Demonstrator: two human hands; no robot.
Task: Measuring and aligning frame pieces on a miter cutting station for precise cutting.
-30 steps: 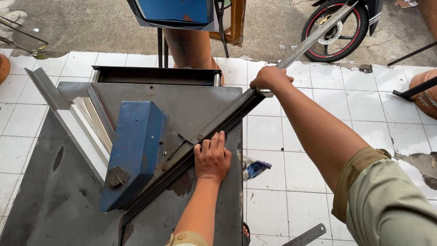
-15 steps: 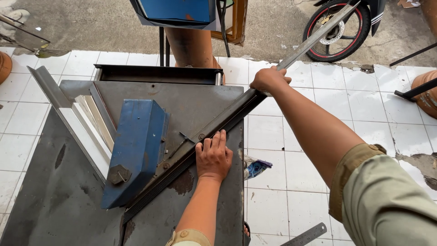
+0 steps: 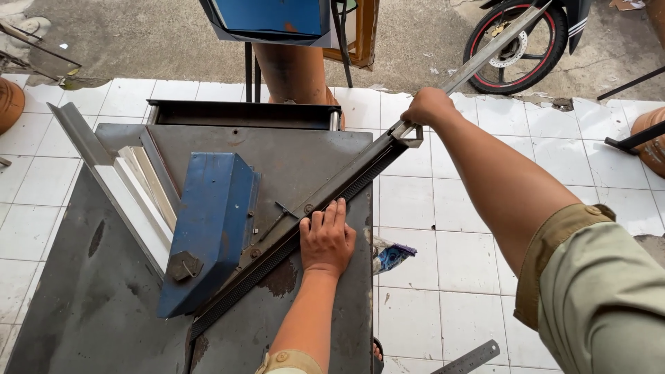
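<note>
The right hand (image 3: 428, 105) is closed in a fist around the long metal lever handle (image 3: 493, 46) of a hand shear, gripping it at about one o'clock from the centre of the view; the handle runs up and away toward the motorcycle wheel (image 3: 516, 48). The left hand (image 3: 327, 239) lies flat on the dark metal sheet (image 3: 291, 156), fingers (image 3: 331, 215) pressed together and pointing toward twelve o'clock, their tips touching the shear blade bar (image 3: 305, 215), which crosses the worktop (image 3: 83, 305) diagonally from seven to one o'clock. A blue metal box (image 3: 211, 221) rests just beside the bar at nine o'clock of the left hand. Pale angle strips (image 3: 142, 201) lie farther left. A steel ruler (image 3: 467, 360) lies on the tiled floor (image 3: 443, 201) at five o'clock.
</note>
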